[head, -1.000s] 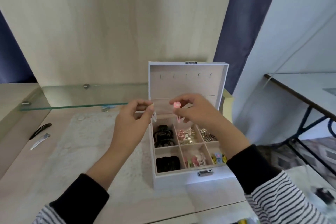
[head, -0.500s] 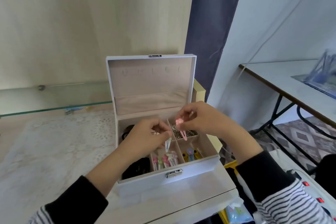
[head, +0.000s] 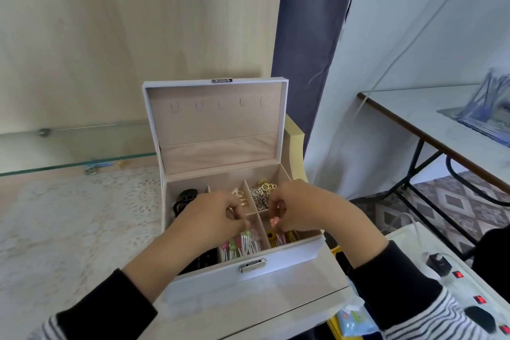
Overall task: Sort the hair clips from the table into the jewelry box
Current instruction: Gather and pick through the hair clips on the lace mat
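The white jewelry box stands open on the table, its lid upright. Its compartments hold black claw clips, gold and silver clips, pastel snap clips and yellow clips. My left hand is down in the front middle compartment and pinches a white and green clip among the pastel ones. My right hand hovers over the front right compartment and pinches a pink flower clip.
A lace cloth covers the table left of the box, below a glass shelf. The table's right edge lies just past the box. A white power strip and a second table stand to the right.
Both hands have dropped from above the box into its front compartments, each still with its clip. The view has swung right, so the table's left side is out of sight.
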`<state>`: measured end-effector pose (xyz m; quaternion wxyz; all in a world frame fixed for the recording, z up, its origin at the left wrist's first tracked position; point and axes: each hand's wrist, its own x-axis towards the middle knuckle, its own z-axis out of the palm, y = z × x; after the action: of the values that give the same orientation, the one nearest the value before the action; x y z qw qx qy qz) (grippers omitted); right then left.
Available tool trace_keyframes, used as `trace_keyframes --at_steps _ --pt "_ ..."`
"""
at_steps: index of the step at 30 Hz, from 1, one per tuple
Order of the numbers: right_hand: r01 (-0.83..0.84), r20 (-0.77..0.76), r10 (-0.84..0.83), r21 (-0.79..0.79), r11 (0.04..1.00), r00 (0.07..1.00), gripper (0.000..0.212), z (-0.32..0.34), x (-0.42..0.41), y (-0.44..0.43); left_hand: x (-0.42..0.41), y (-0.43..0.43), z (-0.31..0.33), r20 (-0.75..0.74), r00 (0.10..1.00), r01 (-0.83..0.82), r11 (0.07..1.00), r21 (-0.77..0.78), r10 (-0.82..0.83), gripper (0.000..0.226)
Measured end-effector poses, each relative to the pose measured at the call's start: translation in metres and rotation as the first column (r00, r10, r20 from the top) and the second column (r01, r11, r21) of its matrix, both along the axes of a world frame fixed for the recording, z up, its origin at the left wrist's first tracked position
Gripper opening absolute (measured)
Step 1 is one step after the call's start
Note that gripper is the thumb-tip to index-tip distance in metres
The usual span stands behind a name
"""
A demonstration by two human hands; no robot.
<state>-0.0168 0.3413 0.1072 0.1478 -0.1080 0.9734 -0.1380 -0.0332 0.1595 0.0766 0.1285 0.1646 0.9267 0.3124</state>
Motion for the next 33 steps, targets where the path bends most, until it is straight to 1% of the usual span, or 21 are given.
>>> trace_keyframes --at_steps 3,5,8,11,14,16,19,21,22,24,26,29,31,33 --pt "0.000 0.010 0.000 0.010 1.000 1.000 0.009 -0.004 -0.001 -0.002 0.003 -0.001 0.000 -0.131 0.991 -0.010 0.981 -0.194 -0.016 0.016" --pt "-0.003 0.005 0.003 0.017 1.000 1.000 0.007 -0.007 0.000 -0.004 0.006 -0.002 0.000 -0.202 0.979 -0.034 0.962 -0.271 -0.022 0.018" --pt "-0.010 0.031 0.010 0.014 1.000 0.999 0.006 -0.012 0.000 -0.005 0.009 -0.004 0.000 -0.237 0.970 -0.020 0.952 -0.307 -0.056 0.018" --pt "-0.005 0.048 0.004 0.012 1.000 0.999 0.018 -0.010 0.001 -0.004 0.012 -0.006 0.000 -0.249 0.964 0.010 0.947 -0.321 -0.094 0.017" --pt "0.012 0.012 -0.012 0.006 1.000 1.000 0.027 -0.001 0.000 -0.002 0.012 -0.009 0.001 -0.270 0.959 0.000 0.957 -0.290 -0.082 0.020" --pt "0.024 -0.023 -0.025 -0.024 0.999 0.999 0.027 0.003 -0.001 -0.001 0.013 -0.012 0.003 -0.326 0.943 -0.030 0.962 -0.271 -0.062 0.021" --pt "0.062 -0.083 -0.068 -0.073 0.995 0.994 0.021 0.006 0.000 -0.001 0.016 -0.016 0.005 -0.441 0.898 -0.103 0.975 -0.195 0.007 0.024" --pt "0.092 -0.135 -0.109 -0.124 0.988 0.985 0.017 0.005 0.000 -0.005 0.017 -0.022 0.002 -0.537 0.842 -0.133 0.985 -0.109 0.054 0.027" --pt "0.105 -0.176 -0.133 -0.161 0.981 0.975 0.016 0.004 0.001 -0.009 0.016 -0.025 0.000 -0.584 0.809 -0.132 0.989 -0.066 0.069 0.027" --pt "0.102 -0.290 -0.181 -0.269 0.958 0.940 0.013 0.000 0.000 -0.022 0.016 -0.034 -0.002 -0.645 0.751 -0.130 0.989 0.065 0.141 0.022" --pt "0.085 -0.379 -0.240 -0.381 0.920 0.894 0.010 -0.005 -0.002 -0.040 0.016 -0.043 -0.002 -0.664 0.708 -0.141 0.969 0.202 0.241 0.018" --pt "0.042 -0.405 -0.283 -0.509 0.860 0.869 0.015 -0.009 -0.004 -0.075 0.016 -0.063 -0.005 -0.651 0.652 -0.185 0.914 0.360 0.389 0.024" --pt "-0.014 -0.449 -0.282 -0.551 0.835 0.848 0.021 -0.011 -0.004 -0.099 0.015 -0.078 -0.009 -0.640 0.618 -0.216 0.882 0.419 0.455 0.026" --pt "-0.075 -0.471 -0.262 -0.584 0.809 0.842 0.025 -0.011 -0.003 -0.125 0.015 -0.096 -0.016 -0.619 0.601 -0.269 0.858 0.438 0.505 0.027"
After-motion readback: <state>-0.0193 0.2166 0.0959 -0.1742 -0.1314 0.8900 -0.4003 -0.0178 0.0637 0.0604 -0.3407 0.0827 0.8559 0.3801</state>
